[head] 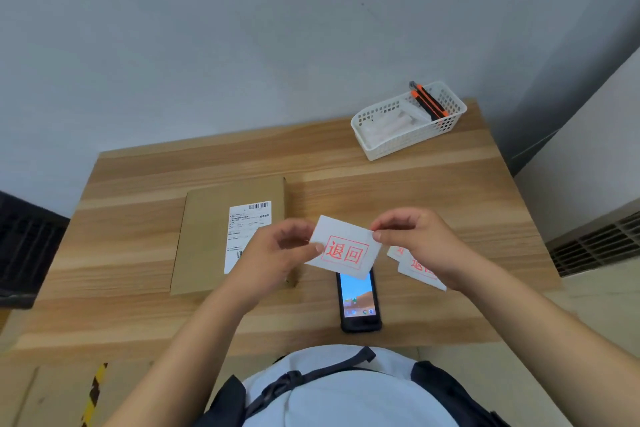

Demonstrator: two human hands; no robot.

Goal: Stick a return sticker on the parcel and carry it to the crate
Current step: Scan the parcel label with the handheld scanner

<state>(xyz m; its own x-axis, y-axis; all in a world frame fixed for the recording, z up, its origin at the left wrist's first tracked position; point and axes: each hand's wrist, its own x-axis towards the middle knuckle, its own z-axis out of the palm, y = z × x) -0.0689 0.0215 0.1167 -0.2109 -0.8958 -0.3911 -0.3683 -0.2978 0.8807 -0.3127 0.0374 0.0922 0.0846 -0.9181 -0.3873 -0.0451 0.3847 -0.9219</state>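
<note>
The parcel (pixel 230 236), a flat brown box with a white shipping label (pixel 246 232), lies on the wooden table (pixel 433 184) just left of and partly under the left hand (pixel 277 253). That hand pinches the left edge of a white sticker (pixel 343 248) with red print, held up off the table. The right hand (pixel 415 239) pinches the sticker's upper right corner. A phone (pixel 358 302) with a lit screen lies below the sticker, between the hands. More stickers (pixel 415 267) lie under the right hand. Beyond it stands a white basket (pixel 408 139).
</note>
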